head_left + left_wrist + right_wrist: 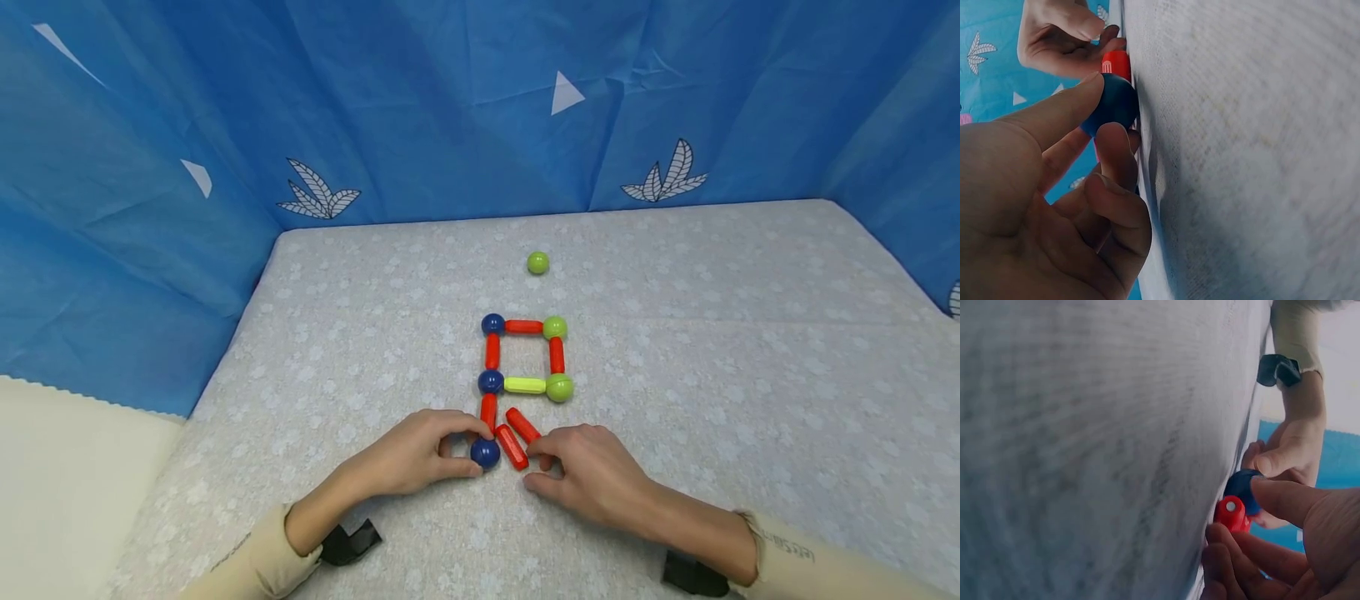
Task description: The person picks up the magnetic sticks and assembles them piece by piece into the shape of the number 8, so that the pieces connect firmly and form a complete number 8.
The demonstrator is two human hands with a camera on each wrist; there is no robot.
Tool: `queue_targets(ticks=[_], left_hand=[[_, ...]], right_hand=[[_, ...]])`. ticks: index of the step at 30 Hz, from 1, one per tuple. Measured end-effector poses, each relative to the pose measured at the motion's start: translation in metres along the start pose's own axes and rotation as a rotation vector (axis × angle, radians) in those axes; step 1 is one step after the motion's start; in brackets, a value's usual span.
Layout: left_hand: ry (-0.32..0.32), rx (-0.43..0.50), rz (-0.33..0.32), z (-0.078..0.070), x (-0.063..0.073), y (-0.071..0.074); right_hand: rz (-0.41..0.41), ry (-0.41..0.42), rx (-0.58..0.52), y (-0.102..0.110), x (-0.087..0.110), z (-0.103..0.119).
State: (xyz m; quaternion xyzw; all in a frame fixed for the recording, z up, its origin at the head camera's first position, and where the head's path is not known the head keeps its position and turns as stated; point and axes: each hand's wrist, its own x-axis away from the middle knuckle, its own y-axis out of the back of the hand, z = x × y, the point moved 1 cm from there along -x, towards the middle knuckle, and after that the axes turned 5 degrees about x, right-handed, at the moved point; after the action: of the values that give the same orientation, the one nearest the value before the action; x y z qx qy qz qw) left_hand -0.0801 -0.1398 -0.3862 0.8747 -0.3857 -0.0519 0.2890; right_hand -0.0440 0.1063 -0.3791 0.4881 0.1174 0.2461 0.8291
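Note:
Thumb and fingers of my left hand (420,454) pinch a dark blue ball (485,454) low on the cloth. It sits at the lower end of a red magnetic rod (488,412) running down from another blue ball (491,382). Just right of the held ball lie two loose red rods, one nearer (512,447) and one farther (522,425), both slanting. My right hand (588,471) rests beside them, thumb and index finger apart, the index fingertip right at the farther rod. In the left wrist view the blue ball (1117,103) shows between thumb and fingertips.
Beyond the hands lies a square of rods: red ones (524,327), a yellow-green one (524,385), and blue (492,324) and green balls (555,327) at its corners. A loose green ball (537,262) lies farther back. Blue curtain (450,108) hangs behind the cloth-covered table (750,375).

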Motion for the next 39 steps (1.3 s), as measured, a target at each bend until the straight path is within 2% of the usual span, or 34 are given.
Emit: queue_targets(ticks=[11, 16, 27, 33, 39], left_hand=[[0.003, 0.006, 0.000, -0.001, 0.001, 0.000], [0.001, 0.007, 0.002, -0.001, 0.000, 0.000], [0.005, 0.011, 0.006, 0.001, 0.000, 0.000], [0.002, 0.010, 0.018, 0.001, -0.002, 0.000], [0.008, 0.014, 0.019, 0.001, -0.002, 0.000]], right_hand=[[-0.033, -0.010, 0.103, -0.006, -0.010, 0.003], [-0.049, -0.026, 0.100, -0.006, -0.009, 0.002], [-0.055, -0.046, -0.041, 0.001, -0.002, -0.006], [-0.021, -0.030, -0.180, 0.005, 0.006, -0.014], [0.023, -0.025, -0.273, 0.005, 0.008, -0.018]])
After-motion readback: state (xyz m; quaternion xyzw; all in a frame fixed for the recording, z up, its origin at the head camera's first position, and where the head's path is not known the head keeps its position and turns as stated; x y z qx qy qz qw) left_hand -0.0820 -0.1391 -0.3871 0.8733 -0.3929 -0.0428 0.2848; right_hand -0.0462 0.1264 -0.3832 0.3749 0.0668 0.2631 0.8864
